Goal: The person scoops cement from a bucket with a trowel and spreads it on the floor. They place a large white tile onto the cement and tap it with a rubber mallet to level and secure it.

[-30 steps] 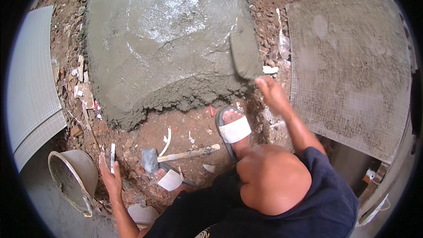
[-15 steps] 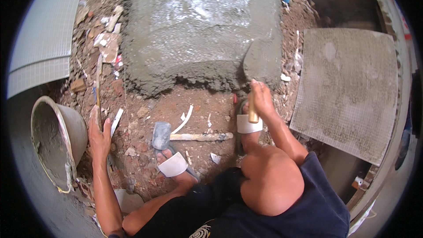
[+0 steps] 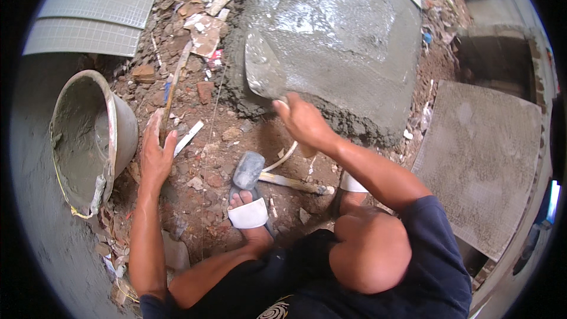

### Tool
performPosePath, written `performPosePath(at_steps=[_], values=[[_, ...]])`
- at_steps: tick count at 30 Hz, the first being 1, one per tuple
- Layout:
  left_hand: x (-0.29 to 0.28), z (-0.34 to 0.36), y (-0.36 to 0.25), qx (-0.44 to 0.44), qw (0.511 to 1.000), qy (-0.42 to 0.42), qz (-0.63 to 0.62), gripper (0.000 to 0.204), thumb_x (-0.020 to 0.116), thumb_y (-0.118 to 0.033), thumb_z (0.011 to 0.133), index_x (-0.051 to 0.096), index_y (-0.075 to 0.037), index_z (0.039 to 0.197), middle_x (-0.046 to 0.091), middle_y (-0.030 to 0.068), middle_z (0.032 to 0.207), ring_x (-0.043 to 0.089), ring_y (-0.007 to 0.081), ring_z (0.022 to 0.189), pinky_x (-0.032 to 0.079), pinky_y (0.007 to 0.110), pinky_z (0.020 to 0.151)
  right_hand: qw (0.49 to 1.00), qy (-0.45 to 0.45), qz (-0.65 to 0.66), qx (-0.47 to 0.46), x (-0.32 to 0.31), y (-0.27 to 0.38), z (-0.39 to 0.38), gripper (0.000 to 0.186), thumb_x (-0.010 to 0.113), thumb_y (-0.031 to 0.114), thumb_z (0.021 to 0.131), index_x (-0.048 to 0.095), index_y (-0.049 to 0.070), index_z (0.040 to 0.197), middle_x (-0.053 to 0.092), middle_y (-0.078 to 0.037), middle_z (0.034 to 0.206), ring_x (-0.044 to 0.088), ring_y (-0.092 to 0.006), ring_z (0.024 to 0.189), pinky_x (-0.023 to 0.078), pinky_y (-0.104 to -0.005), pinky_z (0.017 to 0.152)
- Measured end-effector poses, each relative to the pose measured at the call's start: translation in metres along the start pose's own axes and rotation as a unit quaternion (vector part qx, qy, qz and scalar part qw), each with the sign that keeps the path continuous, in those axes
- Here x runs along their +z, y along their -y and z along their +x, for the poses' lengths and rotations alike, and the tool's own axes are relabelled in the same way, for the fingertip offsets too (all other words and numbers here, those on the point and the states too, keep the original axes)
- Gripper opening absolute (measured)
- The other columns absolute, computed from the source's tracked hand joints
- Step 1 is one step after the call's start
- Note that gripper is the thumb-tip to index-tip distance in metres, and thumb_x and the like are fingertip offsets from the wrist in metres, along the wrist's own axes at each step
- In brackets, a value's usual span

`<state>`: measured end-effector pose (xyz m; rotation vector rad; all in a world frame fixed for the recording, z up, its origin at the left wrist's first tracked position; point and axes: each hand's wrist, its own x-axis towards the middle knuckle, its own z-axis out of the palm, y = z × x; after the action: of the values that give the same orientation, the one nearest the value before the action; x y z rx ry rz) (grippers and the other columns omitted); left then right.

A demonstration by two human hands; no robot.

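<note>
My right hand [image 3: 304, 119] is closed around the handle of a trowel [image 3: 263, 66]. Its wet blade lies against the near left part of a bed of grey mortar [image 3: 348, 47]. My left hand [image 3: 156, 156] is down by the rubble, fingers stretched and thumb apart. A thin wooden stick [image 3: 178, 77] ends at its fingertips; whether they touch cannot be seen. Left of that hand, a tilted bucket [image 3: 125, 127] holds grey mortar. Between my feet and the mortar bed lies a mallet [image 3: 249, 170] with a grey head and a pale, worn handle.
Grey tiles [image 3: 97, 0] lie at the upper left, and a mortar-smeared tile [image 3: 478, 159] leans at the right. Behind it is a dark opening [image 3: 499, 62]. A taut string [image 3: 214, 118] crosses the rubble. A white strip [image 3: 189, 137] lies beside my left hand.
My right hand has swept the trowel leftward across the mortar, from its right side to near its left edge. The view has shifted, while my left hand stays beside the stick.
</note>
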<state>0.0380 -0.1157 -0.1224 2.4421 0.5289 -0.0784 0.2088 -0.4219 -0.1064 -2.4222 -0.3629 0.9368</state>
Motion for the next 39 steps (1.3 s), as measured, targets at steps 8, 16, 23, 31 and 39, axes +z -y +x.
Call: performPosePath(at_steps=[8, 16, 23, 31, 39], values=[[-0.003, -0.002, 0.005, -0.047, 0.999, 0.001, -0.014, 0.059, 0.057, -0.027, 0.095, 0.04, 0.005, 0.141, 0.046, 0.0257, 0.141, 0.044, 0.0379, 0.131, 0.033, 0.04, 0.111, 0.965, 0.053, -0.237, -0.096, -0.055, -0.042, -0.043, 0.034, 0.049, 0.04, 0.098, 0.052, 0.007, 0.109, 0.067, -0.019, 0.09, 0.067, -0.0381, 0.077, 0.053, -0.0482, 0.066], [0.033, -0.009, -0.022, -0.191, 0.945, 0.212, -0.161, 0.067, 0.058, -0.037, 0.094, 0.037, 0.004, 0.143, 0.062, 0.0198, 0.123, 0.063, 0.0292, 0.109, 0.049, 0.04, 0.092, 0.905, 0.044, -0.34, -0.25, -0.087, -0.041, 0.026, 0.034, 0.052, 0.041, 0.096, 0.055, 0.01, 0.108, 0.066, -0.015, 0.096, 0.067, -0.032, 0.073, 0.055, -0.0437, 0.059], [0.053, -0.018, -0.031, -0.209, 0.927, 0.212, -0.228, 0.068, 0.06, -0.038, 0.093, 0.038, 0.006, 0.141, 0.064, 0.0205, 0.115, 0.065, 0.0273, 0.104, 0.049, 0.037, 0.091, 0.88, -0.088, -0.362, -0.294, -0.149, -0.058, 0.119, 0.035, 0.049, 0.044, 0.099, 0.059, 0.015, 0.116, 0.067, -0.008, 0.1, 0.068, -0.0209, 0.078, 0.058, -0.0317, 0.06], [0.045, -0.017, -0.026, -0.253, 0.936, 0.152, -0.192, 0.065, 0.061, -0.033, 0.093, 0.039, 0.006, 0.14, 0.064, 0.0188, 0.113, 0.063, 0.0231, 0.103, 0.048, 0.034, 0.09, 0.938, -0.058, -0.309, -0.145, -0.167, -0.075, 0.129, 0.037, 0.048, 0.044, 0.099, 0.059, 0.015, 0.119, 0.07, -0.012, 0.099, 0.069, -0.0257, 0.088, 0.058, -0.0405, 0.076], [0.045, -0.013, -0.035, -0.236, 0.948, 0.154, -0.151, 0.063, 0.06, -0.032, 0.094, 0.04, 0.005, 0.141, 0.064, 0.0168, 0.114, 0.062, 0.0205, 0.102, 0.047, 0.033, 0.091, 0.962, -0.186, -0.2, 0.007, -0.219, -0.111, 0.15, 0.043, 0.051, 0.042, 0.096, 0.064, 0.003, 0.11, 0.069, -0.022, 0.1, 0.066, -0.04, 0.096, 0.051, -0.0487, 0.085]])
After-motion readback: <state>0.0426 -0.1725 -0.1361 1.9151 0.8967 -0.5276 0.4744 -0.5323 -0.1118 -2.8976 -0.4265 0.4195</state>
